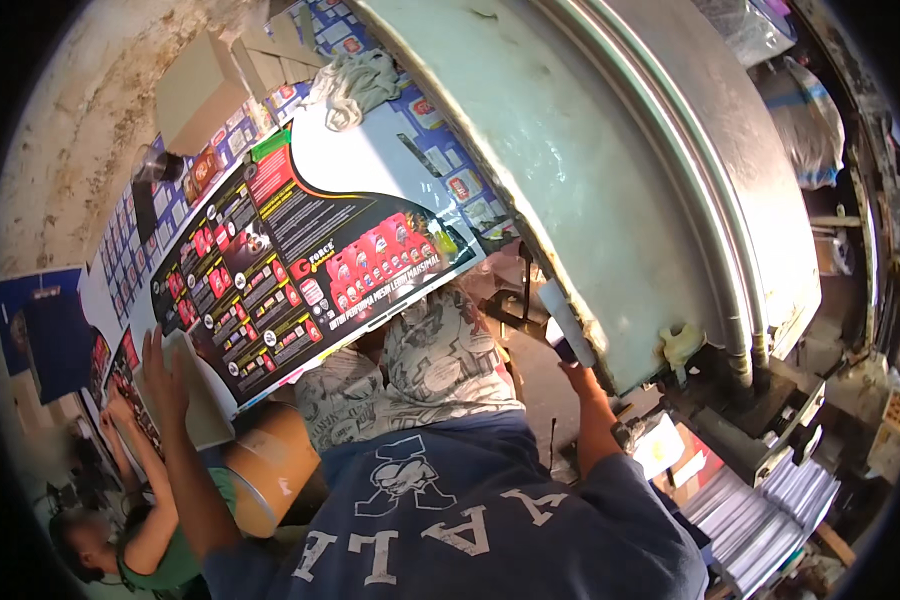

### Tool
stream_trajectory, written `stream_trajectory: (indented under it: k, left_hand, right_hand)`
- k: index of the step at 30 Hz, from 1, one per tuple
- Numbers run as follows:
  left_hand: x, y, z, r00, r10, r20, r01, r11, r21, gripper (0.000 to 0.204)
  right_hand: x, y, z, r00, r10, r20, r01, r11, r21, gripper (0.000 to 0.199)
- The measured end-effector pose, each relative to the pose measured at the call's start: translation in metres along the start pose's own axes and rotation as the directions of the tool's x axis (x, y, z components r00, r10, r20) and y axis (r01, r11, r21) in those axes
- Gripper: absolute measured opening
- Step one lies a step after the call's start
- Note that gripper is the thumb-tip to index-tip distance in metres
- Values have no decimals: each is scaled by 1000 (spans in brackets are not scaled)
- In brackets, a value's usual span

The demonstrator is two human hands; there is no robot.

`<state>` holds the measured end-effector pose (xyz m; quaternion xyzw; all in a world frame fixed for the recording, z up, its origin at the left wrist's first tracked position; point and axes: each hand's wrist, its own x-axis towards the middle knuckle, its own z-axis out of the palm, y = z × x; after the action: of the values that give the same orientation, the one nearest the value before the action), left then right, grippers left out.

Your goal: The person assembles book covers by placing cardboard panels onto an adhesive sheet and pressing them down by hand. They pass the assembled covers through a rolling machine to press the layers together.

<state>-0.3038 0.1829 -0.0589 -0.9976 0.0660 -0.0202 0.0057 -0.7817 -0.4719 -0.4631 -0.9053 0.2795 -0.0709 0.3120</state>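
Observation:
A large printed sheet [290,270], mostly black with red and yellow pictures, lies over the work surface in front of me. My left hand [162,375], fingers spread, is at its near left edge beside a pale block or stack [205,400]. I cannot tell whether the palm presses on either. To the right, my right hand [582,382] is low by the edge of a pale green machine panel [570,200]. Its fingers are closed around a small white and dark object [560,343], whose kind I cannot make out.
A crumpled pale rag [355,88] lies on blue printed sheets at the far edge. Behind stands a cardboard box [202,90]. At lower left, another person in green [155,545] reaches toward smaller prints. Paper stacks [750,510] sit at lower right, beneath a metal machine part [750,430].

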Motion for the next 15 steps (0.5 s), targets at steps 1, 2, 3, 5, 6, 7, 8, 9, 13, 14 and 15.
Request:
stream_trajectory:
  k: [1, 2, 3, 5, 6, 7, 8, 9, 13, 14, 15]
  left_hand:
    - [8, 22, -5, 1000, 16, -1, -16, 998, -68, 51]
    - [11, 38, -9, 997, 80, -16, -80, 995, -59, 50]
    - [9, 47, -10, 990, 138, -25, -140, 989, -49, 48]
    - [0, 60, -12, 981, 194, -23, -194, 980, -37, 46]
    - [-3, 66, -13, 982, 189, -21, -190, 981, -31, 45]
    - [-5, 70, -15, 983, 184, -21, -184, 983, -27, 44]
    - [-7, 72, -15, 983, 185, -18, -185, 982, -42, 44]
    - [-8, 73, -15, 983, 185, -15, -185, 981, -57, 43]
    - [-32, 52, -15, 984, 179, -10, -179, 980, -88, 41]
    - [-38, 46, -16, 988, 153, -8, -152, 983, -106, 41]
    - [-43, 40, -19, 992, 127, -6, -127, 984, -122, 40]
  right_hand:
    - [3, -4, -5, 995, 87, 58, -83, 994, -67, 68]
    - [11, -11, -6, 956, 254, 146, -245, 966, -79, 72]
    - [23, -23, -13, 881, 410, 236, -395, 912, -111, 75]
    - [35, -46, -28, 801, 509, 315, -449, 859, -246, 87]
    - [41, -60, -36, 754, 556, 350, -464, 828, -315, 93]
    - [43, -74, -39, 784, 527, 327, -438, 844, -310, 96]
    - [43, -81, -38, 812, 499, 301, -414, 858, -305, 98]
    - [47, -86, -39, 838, 469, 277, -388, 871, -301, 101]
    - [49, -89, -41, 886, 410, 217, -325, 882, -340, 97]
    - [49, -78, -47, 919, 343, 193, -274, 910, -312, 92]
    - [47, -68, -48, 939, 293, 182, -235, 929, -284, 81]
